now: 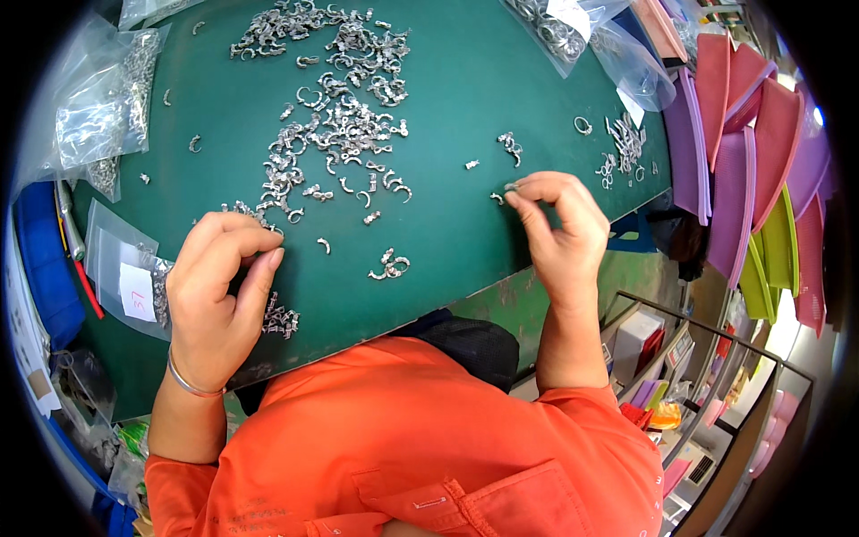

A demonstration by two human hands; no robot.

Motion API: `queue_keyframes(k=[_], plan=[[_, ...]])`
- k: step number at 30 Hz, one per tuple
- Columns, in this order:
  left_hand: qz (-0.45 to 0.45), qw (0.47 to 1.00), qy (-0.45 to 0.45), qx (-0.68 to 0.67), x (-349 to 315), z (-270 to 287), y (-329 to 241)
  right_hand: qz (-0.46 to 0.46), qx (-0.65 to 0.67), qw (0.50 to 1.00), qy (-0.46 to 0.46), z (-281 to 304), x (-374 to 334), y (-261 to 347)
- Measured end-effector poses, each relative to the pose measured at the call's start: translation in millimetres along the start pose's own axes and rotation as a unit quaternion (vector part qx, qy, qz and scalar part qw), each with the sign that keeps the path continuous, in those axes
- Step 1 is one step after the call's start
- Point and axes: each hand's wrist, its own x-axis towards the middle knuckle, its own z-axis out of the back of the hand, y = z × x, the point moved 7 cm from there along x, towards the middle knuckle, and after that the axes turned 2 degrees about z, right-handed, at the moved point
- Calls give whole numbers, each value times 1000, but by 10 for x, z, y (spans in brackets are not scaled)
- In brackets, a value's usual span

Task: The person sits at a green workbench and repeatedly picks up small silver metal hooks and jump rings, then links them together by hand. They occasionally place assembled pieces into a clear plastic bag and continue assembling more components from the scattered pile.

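My left hand (219,286) is curled on the left of the green table, thumb and index tips close together. At those fingertips lies the lower edge of a large heap of small silver metal pieces (344,125), many of them curved like half rings. Whatever the left fingers hold is too small to make out. My right hand (565,228) pinches a small metal piece (511,187) between thumb and index finger. Just beside that pinch lie a tiny metal part (497,198) and a linked curved piece (511,148). Between my hands sits a small cluster of curved pieces (389,265).
Clear plastic bags of metal parts (94,116) lie at the left, one bag (130,277) with a white label. More bags (559,31) are at the far right, near a pile of thin parts (626,139). Purple, red and green plastic bins (729,188) stand beyond the right edge.
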Motion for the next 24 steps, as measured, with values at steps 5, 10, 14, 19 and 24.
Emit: queue_keyframes(k=[5,10,14,19,24], plan=[[10,1000,2,1,-4,4,4,-11,39,997,71,-105,-133,28],[10,1000,1,-3,-7,0,10,2,41,997,69,-140,-61,64],[5,1000,1,-2,0,2,11,34,24,999,36,-154,6,89],[4,1000,0,2,1,-6,-2,83,-65,992,64,-389,202,118],[-20,1000,-15,11,18,16,0,74,-52,995,42,-231,117,75]])
